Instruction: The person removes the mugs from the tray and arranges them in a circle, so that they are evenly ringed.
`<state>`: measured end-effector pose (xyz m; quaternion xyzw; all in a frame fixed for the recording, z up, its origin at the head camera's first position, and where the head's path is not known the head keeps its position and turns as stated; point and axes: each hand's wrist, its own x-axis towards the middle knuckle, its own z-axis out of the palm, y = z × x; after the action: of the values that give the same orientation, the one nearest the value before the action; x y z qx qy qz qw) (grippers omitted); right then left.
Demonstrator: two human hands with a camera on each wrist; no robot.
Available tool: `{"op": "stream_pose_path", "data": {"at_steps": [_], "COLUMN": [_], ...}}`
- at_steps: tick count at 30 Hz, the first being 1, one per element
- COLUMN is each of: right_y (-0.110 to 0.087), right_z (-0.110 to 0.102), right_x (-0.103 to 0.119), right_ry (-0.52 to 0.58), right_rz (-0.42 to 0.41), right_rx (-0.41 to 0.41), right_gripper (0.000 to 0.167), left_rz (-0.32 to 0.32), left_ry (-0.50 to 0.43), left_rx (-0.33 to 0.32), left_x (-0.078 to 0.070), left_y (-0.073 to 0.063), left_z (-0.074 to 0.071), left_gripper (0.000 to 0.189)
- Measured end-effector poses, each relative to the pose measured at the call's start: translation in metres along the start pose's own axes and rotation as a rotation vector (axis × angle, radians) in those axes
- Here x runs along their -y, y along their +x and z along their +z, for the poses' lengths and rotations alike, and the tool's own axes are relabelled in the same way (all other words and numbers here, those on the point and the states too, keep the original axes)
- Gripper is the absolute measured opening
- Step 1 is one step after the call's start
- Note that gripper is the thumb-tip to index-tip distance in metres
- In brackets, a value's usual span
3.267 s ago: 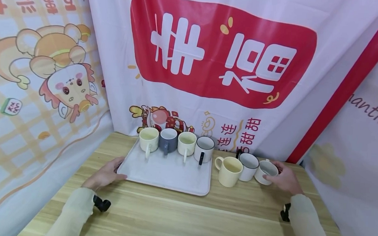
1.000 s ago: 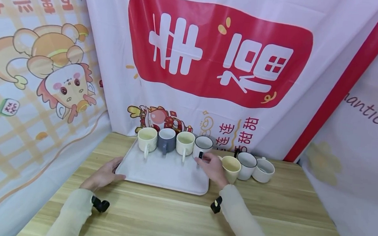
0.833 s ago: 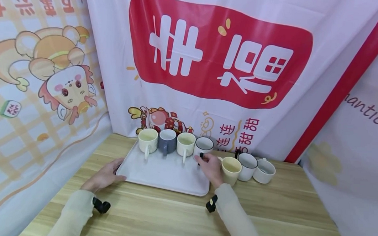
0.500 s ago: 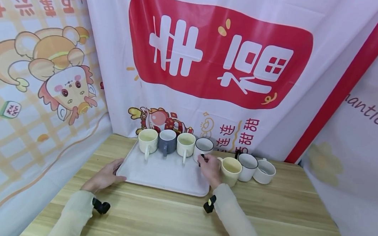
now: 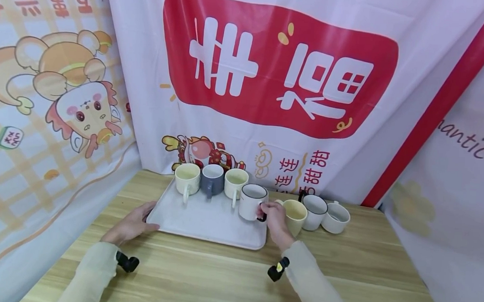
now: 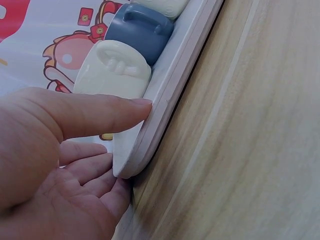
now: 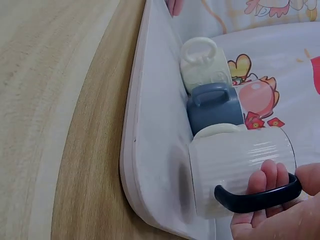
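Note:
My right hand (image 5: 278, 222) grips the black handle (image 7: 255, 199) of a white mug with a dark rim (image 5: 250, 207). The mug hangs slightly above the tray's right side; a shadow shows below it in the right wrist view. Its body is ribbed. At the tray's left front corner, my left hand (image 5: 133, 225) holds the white tray (image 5: 209, 224), thumb (image 6: 115, 114) along the front rim and fingers (image 6: 87, 167) against the left edge. Along the tray's back stand a cream mug (image 5: 187, 179), a blue-grey mug (image 5: 212, 180) and another cream mug (image 5: 235, 183).
Right of the tray, on the wooden table (image 5: 202, 279), stand a yellow mug (image 5: 296, 217), a white mug with a dark rim (image 5: 313, 214) and a low white cup (image 5: 336, 218). The right hand partly covers the yellow mug. A printed cloth (image 5: 235, 114) hangs behind.
My right hand left the low white cup, took the dark-rimmed mug's handle and lifted that mug from the back row, bringing it nearer. My left hand stayed at the tray corner.

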<state>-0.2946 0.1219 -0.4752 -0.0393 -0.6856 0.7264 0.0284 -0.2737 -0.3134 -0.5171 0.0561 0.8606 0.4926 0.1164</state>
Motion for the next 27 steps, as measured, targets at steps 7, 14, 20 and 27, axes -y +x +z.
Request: {"op": "stream_pose_path", "data": {"at_steps": [7,14,20,27], "right_y": [-0.022,-0.044,-0.055,-0.065], "right_z": [-0.027,-0.074,-0.130,-0.197], "right_x": [0.013,0.030,0.035,0.038], "right_ry": [0.063,0.162,0.267,0.451], "right_rz": [0.000,-0.002,-0.139,-0.207], "right_rx": [0.121,0.278,0.471,0.582], "right_gripper": [0.017,0.031,0.047,0.052], "left_rz": [0.010,0.001,0.004,0.018], "left_ry": [0.012,0.014,0.020,0.023], "left_rx": [-0.007,-0.009,-0.008,-0.006], "left_x": [0.000,-0.002,-0.002,-0.002], "left_y": [0.001,0.001,-0.001,-0.003], "left_z": [0.000,-0.002,-0.002,-0.003], "left_gripper": [0.091,0.093,0.093,0.092]}}
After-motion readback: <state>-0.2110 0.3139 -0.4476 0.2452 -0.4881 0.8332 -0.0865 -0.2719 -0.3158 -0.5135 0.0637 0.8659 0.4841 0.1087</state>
